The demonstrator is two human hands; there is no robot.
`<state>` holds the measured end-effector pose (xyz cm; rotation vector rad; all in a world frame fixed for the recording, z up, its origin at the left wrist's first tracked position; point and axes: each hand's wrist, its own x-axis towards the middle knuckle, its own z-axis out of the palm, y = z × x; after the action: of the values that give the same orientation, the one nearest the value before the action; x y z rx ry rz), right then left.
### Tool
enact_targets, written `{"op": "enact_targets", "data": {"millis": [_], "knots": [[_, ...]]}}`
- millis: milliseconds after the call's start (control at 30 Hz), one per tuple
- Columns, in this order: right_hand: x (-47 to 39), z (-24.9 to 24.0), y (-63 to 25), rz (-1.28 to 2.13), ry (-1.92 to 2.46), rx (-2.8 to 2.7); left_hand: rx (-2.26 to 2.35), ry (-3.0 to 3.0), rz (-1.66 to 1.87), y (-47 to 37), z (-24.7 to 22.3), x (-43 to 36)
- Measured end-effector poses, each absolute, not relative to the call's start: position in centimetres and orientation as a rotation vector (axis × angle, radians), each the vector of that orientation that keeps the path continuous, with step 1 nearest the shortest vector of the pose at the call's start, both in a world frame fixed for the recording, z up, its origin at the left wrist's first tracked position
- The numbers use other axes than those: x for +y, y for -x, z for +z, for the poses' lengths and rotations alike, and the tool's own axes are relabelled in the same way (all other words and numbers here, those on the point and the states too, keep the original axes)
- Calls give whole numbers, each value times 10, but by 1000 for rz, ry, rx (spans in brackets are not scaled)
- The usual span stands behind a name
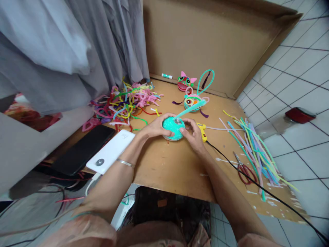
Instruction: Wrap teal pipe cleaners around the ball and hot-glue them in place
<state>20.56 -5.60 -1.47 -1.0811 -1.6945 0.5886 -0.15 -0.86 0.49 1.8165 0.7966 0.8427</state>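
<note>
Between my two hands is a turquoise ball wound with fuzzy pipe cleaner, a small patch near its top uncovered. A loose turquoise pipe cleaner sticks out from that top toward the upper right. My left hand curls round the ball's left side, its thumb on the front. From the right, my right hand presses its thumb against the ball; its other fingers are partly hidden behind. A yellow glue gun lies just beyond my right hand, with a long glue stick in its back.
Behind the ball stand two decorated animal-face figures, one red and one turquoise. A tangled pipe cleaner pile fills the back left. A white power bank and black phone lie left; scissors and straight pipe cleaners lie right.
</note>
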Motion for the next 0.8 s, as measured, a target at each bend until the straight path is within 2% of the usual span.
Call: {"op": "enact_targets", "data": {"millis": [233, 567, 800], "knots": [[-59, -19, -204, 234, 989, -1671, 792, -1792, 858, 1, 6, -9], [-63, -17, -202, -1, 975, -1863, 794, -1764, 863, -2, 7, -11], [-69, -18, -199, -70, 1022, -1802, 802, -1749, 879, -3, 8, -12]]}}
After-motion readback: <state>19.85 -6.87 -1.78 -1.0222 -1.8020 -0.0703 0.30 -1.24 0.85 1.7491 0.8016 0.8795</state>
